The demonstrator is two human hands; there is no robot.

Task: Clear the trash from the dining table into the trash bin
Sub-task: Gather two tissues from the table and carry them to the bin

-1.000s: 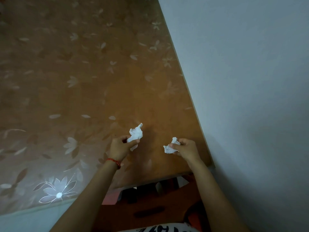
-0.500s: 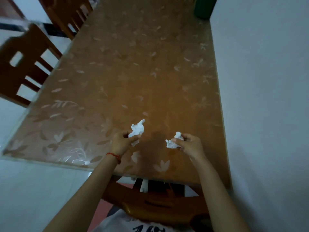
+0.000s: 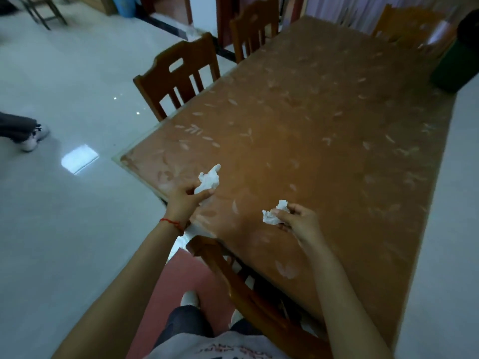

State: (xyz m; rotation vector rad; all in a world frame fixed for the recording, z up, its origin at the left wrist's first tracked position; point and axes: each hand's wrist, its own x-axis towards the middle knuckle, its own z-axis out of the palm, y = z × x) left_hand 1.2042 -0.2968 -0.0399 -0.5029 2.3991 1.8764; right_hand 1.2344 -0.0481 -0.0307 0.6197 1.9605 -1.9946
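Observation:
My left hand (image 3: 182, 200) grips a crumpled white tissue (image 3: 209, 178) just above the near left corner of the brown dining table (image 3: 324, 141). My right hand (image 3: 298, 221) pinches a second, smaller crumpled tissue (image 3: 272, 216) over the table's near edge. Both wads stick out past my fingers. A dark green bin-like container (image 3: 456, 66) stands at the far right end of the table, partly cut off by the frame.
A wooden chair (image 3: 178, 76) stands along the table's left side, another chair (image 3: 254, 29) further back and a third (image 3: 404, 24) at the far end. A chair back (image 3: 248, 288) is right in front of me. Another person's shoe (image 3: 32, 137) is on the pale floor at left.
The view has swung left and lifted, bringing the chairs, the floor and the far end of the table into sight. Both hands still hold their tissues in about the same pose.

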